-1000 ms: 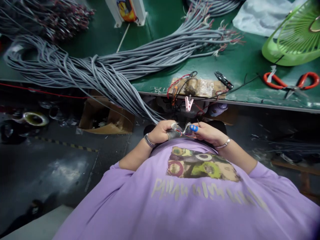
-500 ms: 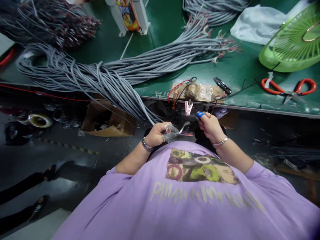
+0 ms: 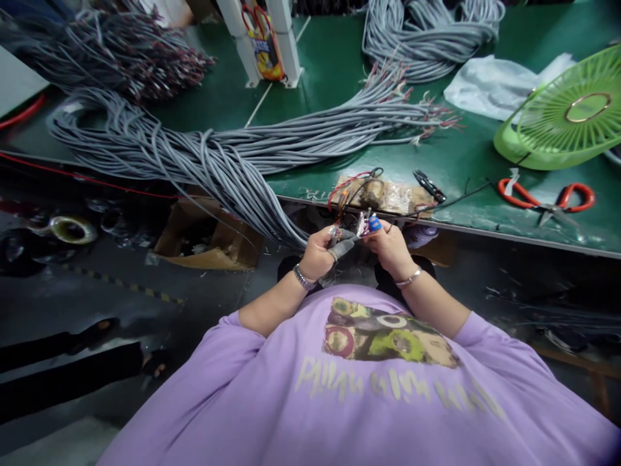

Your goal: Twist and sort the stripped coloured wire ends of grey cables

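A worker in a lilac shirt (image 3: 378, 401) works on a cable end (image 3: 359, 233) just in front of the waist, short of the worktop (image 3: 485, 217). The left hand (image 3: 317, 254) has its grip closed around it; the right hand (image 3: 392, 251), blue wrap on the thumb, meets its thin wires, though whether that grip pinches them cannot be told behind crowded fingertips. At left, another person's dark-clad legs (image 3: 92, 382) are cut off by the frame. Below the worktop, an open cardboard box (image 3: 216, 259) holds small pieces too shadowed to identify; a purple container (image 3: 423, 235) sits half hidden by the right hand and the edge. Above lie red-handled pliers (image 3: 548, 206) and a gray cable bundle (image 3: 194, 149). Beyond, a green fan (image 3: 514, 149) runs out of frame beside a white bag (image 3: 490, 87), contents unseen; a white stand (image 3: 291, 48) bears a yellow packet (image 3: 268, 63).
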Tool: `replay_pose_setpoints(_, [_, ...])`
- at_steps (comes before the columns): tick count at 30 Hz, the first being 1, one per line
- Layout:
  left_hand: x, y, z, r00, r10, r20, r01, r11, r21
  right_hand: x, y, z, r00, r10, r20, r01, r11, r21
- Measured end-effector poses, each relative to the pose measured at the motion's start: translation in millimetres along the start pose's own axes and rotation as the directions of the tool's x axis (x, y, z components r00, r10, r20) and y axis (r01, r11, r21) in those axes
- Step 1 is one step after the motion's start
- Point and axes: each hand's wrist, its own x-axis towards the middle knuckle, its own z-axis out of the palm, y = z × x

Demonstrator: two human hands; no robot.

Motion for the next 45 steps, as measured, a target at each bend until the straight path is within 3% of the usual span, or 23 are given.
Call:
replay_pose_setpoints(2, [1.6, -1.4, 1.1, 1.0, 0.005, 0.013, -0.005, 1.0, -0.01, 1.5, 2.3, 3.7, 0.998, -0.018, -0.058, 0.02, 0.999, 0.029])
replay_pose_setpoints(7, [4.0, -5.8, 1.9, 0.999, 0.037, 0.039, -0.037, 0.999, -0.008, 9.0, -1.2, 7.1, 0.977, 0.183, 0.105, -0.205, 0.943, 0.262])
replay_pose_setpoints(9, [4.8, -7.8, 1.6, 0.998, 0.04, 0.044, -0.04, 0.999, -0.002, 11.8, -2.9, 7.6, 0.969, 0.219, 0.111, -0.243, 0.915, 0.323])
replay_pose_setpoints(19, [7.7, -13.7, 2.6, 0.996, 0.05, 0.079, -0.052, 0.998, 0.022, 15.6, 1.3, 11.5, 0.986, 0.159, 0.047, -0.164, 0.887, 0.431])
replay_pose_setpoints(27, [3.3, -9.4, -1.7, 0.991, 0.067, 0.112, -0.073, 0.996, 0.052, 11.5, 7.5, 9.0, 0.958, 0.275, 0.086, -0.28, 0.813, 0.51])
replay_pose_setpoints(33, [-18.2, -1.6, -13.8, 0.975, 0.138, 0.173, -0.164, 0.975, 0.149, 5.9, 19.0, -3.3, 0.947, 0.26, 0.191, -0.322, 0.791, 0.52])
replay_pose_setpoints(39, [-37.8, 0.5, -24.5, 0.92, 0.312, 0.236, -0.37, 0.891, 0.264, -2.2, 18.7, -13.4, 0.922, 0.329, 0.205, -0.387, 0.775, 0.499])
replay_pose_setpoints(45, [-34.4, -7.9, -23.2, 0.877, 0.39, 0.282, -0.472, 0.811, 0.346, -8.0, 19.3, -22.0, 0.921, 0.312, 0.232, -0.381, 0.845, 0.376])
